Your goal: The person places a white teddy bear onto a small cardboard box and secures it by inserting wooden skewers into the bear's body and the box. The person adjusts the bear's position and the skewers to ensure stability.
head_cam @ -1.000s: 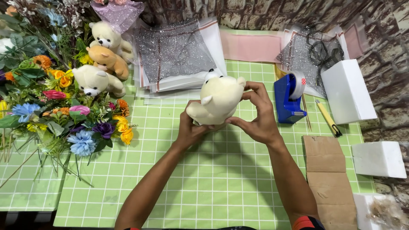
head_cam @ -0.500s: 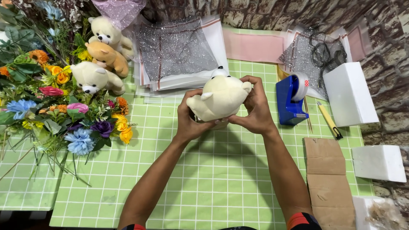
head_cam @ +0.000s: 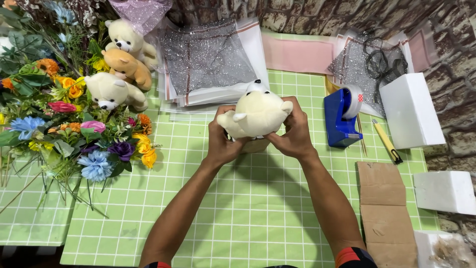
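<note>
Both hands around cream teddy

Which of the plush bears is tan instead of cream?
The middle bear of the three stacked beside the flowers; the held bear and the rest are cream.

cream plush bear, held above green mat, face away

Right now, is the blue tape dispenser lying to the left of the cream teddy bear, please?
No, the blue tape dispenser stands to the right of the cream teddy bear.
</note>
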